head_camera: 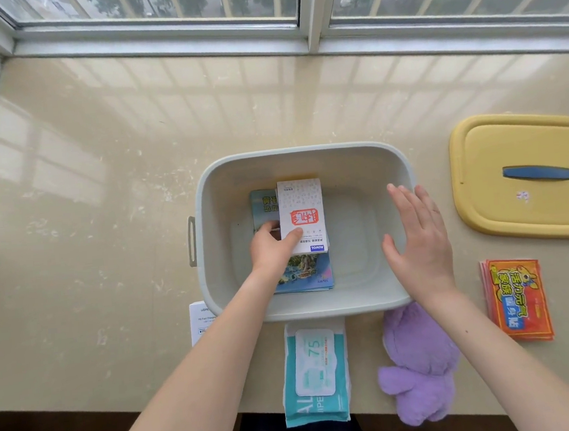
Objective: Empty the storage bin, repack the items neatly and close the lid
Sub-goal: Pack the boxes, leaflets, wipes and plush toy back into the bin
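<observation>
A pale grey storage bin (305, 160) stands open on the beige sill. Inside, at its left, lies a blue illustrated booklet (307, 271), and on top of it a white box with a red stamp (301, 210). My left hand (272, 249) reaches into the bin and holds that white box by its near left corner, thumb on top. My right hand (419, 241) hovers flat with spread fingers over the bin's right rim, holding nothing. The yellow lid with a blue handle (527, 177) lies to the right of the bin.
In front of the bin lie a teal wet-wipes pack (315, 370), a purple plush toy (418, 365) and a white box (199, 320) partly under my left arm. Orange heat-patch packets (517, 299) sit at the right. Window frames close off the back.
</observation>
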Motion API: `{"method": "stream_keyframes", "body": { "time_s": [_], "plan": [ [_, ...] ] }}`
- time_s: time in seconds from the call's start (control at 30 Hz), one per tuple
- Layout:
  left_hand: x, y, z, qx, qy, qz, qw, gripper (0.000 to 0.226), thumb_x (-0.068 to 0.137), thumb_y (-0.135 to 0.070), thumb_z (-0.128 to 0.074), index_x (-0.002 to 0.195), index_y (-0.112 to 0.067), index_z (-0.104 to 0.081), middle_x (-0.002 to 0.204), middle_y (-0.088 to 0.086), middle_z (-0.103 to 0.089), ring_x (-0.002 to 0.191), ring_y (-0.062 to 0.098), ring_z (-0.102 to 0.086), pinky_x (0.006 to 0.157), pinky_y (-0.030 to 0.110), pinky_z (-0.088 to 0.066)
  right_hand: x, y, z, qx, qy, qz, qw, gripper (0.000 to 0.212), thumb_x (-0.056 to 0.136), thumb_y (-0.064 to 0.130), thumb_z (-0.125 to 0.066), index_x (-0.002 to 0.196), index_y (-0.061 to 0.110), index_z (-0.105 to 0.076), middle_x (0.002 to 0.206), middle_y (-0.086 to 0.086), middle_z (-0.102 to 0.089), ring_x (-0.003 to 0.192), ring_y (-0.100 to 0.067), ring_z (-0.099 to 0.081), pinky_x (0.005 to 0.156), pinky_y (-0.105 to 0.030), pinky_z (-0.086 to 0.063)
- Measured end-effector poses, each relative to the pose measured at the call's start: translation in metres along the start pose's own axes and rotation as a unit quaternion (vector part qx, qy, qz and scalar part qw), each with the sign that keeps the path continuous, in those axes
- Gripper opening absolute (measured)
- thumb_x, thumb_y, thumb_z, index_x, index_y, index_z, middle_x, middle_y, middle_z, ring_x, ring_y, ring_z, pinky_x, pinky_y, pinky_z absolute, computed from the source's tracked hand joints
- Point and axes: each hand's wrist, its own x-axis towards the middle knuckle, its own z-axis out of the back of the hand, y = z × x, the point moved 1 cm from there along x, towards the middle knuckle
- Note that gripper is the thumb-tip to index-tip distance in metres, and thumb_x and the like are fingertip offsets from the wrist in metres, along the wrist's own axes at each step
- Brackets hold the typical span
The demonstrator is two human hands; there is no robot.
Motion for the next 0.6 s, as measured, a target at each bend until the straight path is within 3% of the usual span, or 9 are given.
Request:
{"method": "stream_keyframes", "body": {
  "time_s": [0.1,0.37,0.5,0.6],
  "plan": [
    [-0.005,0.0,0.0,-0.003,-0.017,0.006,1.0,0.039,0.084,-0.027,-0.073,0.116,-0.014,-0.054,0.102,-0.003,-0.064,0.091,0.015,-0.062,0.077,0.027,-0.05,0.0,-0.001,-0.001,-0.001,0.003,-0.004,1.0,0.08,0.078,0.002,-0.066,0.149,0.02,-0.035,0.15,-0.005,-0.044,0.146,-0.025,-0.025,0.118,-0.045,-0.025],
    [-0.009,0.0,-0.006,0.01,-0.029,0.02,0.999,0.033,0.083,-0.026,-0.073,0.105,-0.014,-0.051,0.105,0.002,-0.064,0.093,0.017,-0.063,0.069,0.025,-0.049,0.0,0.0,0.0,-0.01,0.006,-0.002,1.0,0.079,0.079,0.002,-0.065,0.15,0.02,-0.034,0.15,-0.006,-0.043,0.147,-0.025,-0.023,0.119,-0.045,-0.024],
    [-0.022,-0.013,0.006,0.055,-0.028,0.006,0.998,0.043,0.09,-0.029,-0.063,0.125,-0.008,-0.05,0.117,0.003,-0.059,0.101,0.018,-0.056,0.08,0.029,-0.044,0.0,0.0,0.001,-0.014,0.018,-0.001,1.0,0.076,0.078,0.003,-0.065,0.148,0.018,-0.038,0.149,-0.008,-0.044,0.146,-0.028,-0.024,0.119,-0.046,-0.023],
    [-0.047,-0.034,0.028,0.144,-0.028,-0.058,0.988,0.043,0.097,-0.03,-0.048,0.134,-0.01,-0.047,0.13,0.003,-0.053,0.114,0.019,-0.052,0.086,0.028,-0.038,0.001,0.008,0.011,-0.014,0.037,-0.003,0.999,0.068,0.08,0.005,-0.066,0.144,0.014,-0.044,0.148,-0.01,-0.045,0.144,-0.031,-0.029,0.119,-0.048,-0.021]
  ]
}}
